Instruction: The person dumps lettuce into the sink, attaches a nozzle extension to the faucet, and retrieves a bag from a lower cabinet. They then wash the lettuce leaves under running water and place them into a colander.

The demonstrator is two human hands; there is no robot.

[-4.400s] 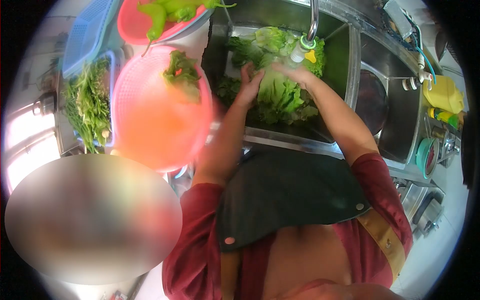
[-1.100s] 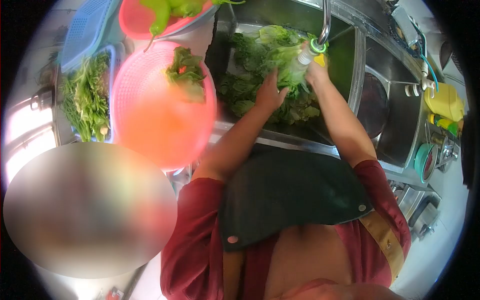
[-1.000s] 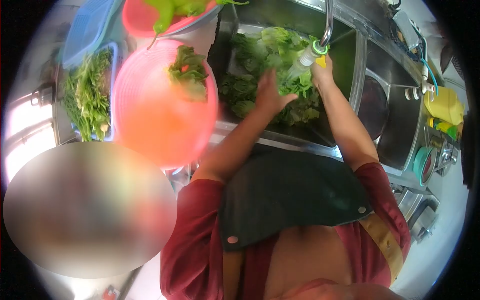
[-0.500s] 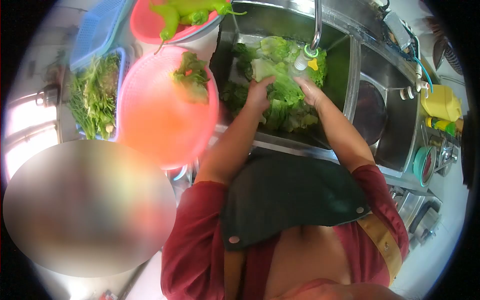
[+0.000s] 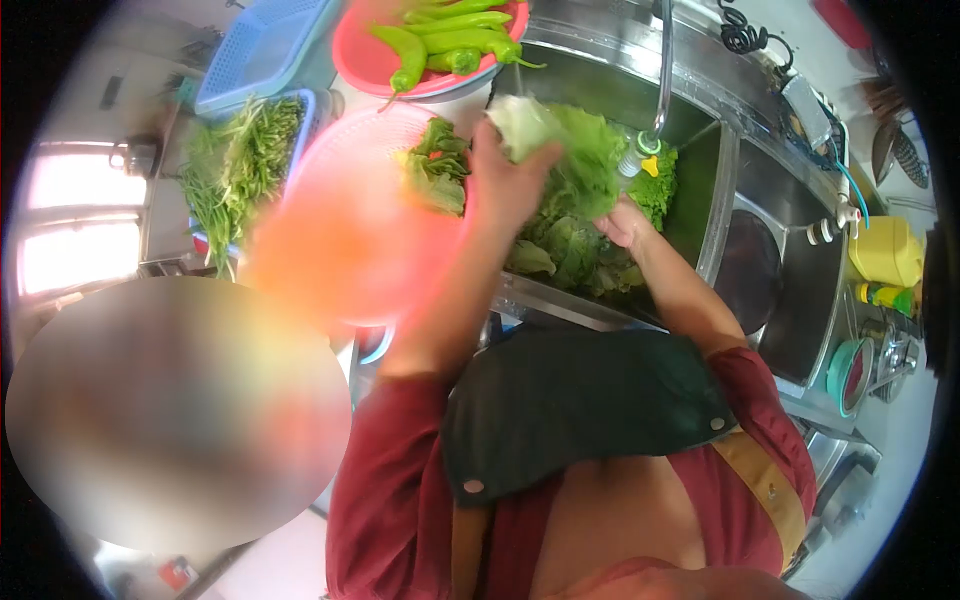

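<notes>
My left hand [image 5: 515, 185] is closed on a lettuce leaf [image 5: 590, 150], gripping its pale stem end above the left edge of the sink. The green part of the leaf is blurred and trails to the right, by the tap. Under the leaf's lower end is my right hand [image 5: 627, 222], its fingers loosely apart; whether it touches the leaf is hard to see. More lettuce [image 5: 575, 250] lies in the metal sink [image 5: 690, 180] below both hands. The tap's white nozzle [image 5: 640, 155], with a yellow lever, hangs just above my right hand.
Left of the sink, a pink colander [image 5: 340, 160] holds some leaves [image 5: 440, 170]. Behind it, green peppers [image 5: 450, 40] fill a red basin [image 5: 350, 50]. Greens [image 5: 240, 160] sit in a blue basket. A second sink bay [image 5: 800, 260] and a yellow jug [image 5: 885, 250] are at right.
My left hand has raised the lettuce leaf and carried it up and left, out of the sink's middle. My right hand has come off its earlier grip. The view has shifted slightly.
</notes>
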